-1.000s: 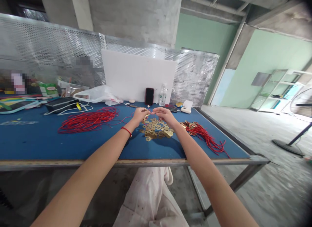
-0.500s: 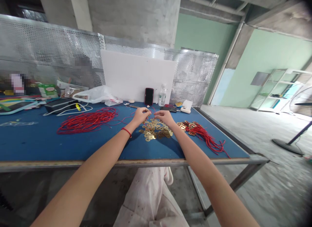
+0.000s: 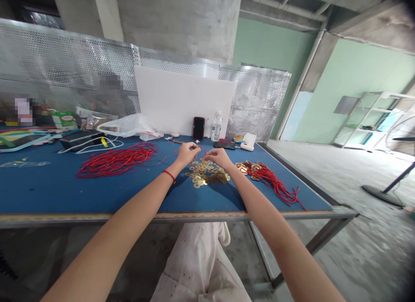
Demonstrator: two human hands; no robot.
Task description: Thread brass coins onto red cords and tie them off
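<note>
Left hand (image 3: 187,154) pinched, fingertips closed on a thin red cord (image 3: 168,157); right hand (image 3: 218,158) half-curled just beside it, its hold too small to tell. Both forearms reach forward over the blue-topped workbench (image 3: 48,194); red string bracelet (image 3: 168,175) on left wrist. Loose pile of square-holed brass coins (image 3: 205,174) lies directly below the hands, red cord tangle (image 3: 116,161) to the left, red cords with coins (image 3: 264,176) to the right. Behind: smartphone (image 3: 199,128), water bottle (image 3: 216,126), label unreadable.
</note>
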